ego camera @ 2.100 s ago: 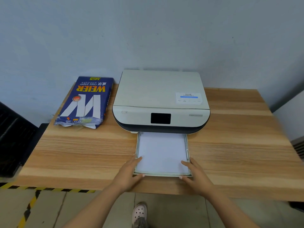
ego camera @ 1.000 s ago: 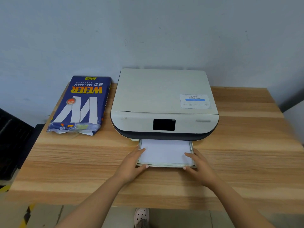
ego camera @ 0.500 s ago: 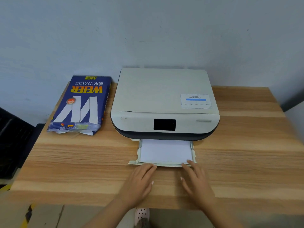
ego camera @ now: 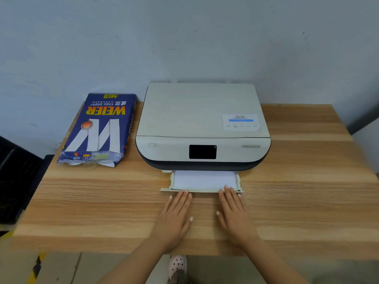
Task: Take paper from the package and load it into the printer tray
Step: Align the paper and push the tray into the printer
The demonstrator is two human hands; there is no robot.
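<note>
Neither grip holds anything: the left hand (ego camera: 174,218) and the right hand (ego camera: 233,214) lie flat and spread, palms down on the surface (ego camera: 307,201), fingers straight and pointing at the printer. The left fingertips (ego camera: 185,191) touch the front lip of the tray (ego camera: 202,189), and the right fingertips (ego camera: 226,187) reach just over that lip onto the near edge of the paper (ego camera: 203,179). The paper already lies in the tray, square between its side walls, so the loading itself looks done; what seems left is to push the tray the rest of the way in, since a strip of it sticks out from under the printer (ego camera: 203,124). The path for that push is straight and unblocked, with bare surface on both sides of the tray and nothing near its corners, though the hands must press evenly or the tray may skew in its slot. Further back on the left, well apart from the tray and just beside the printer, the blue package (ego camera: 98,128) lies flat with its near end torn open. The printer stands close to the wall (ego camera: 184,37), so there is little room behind it.
</note>
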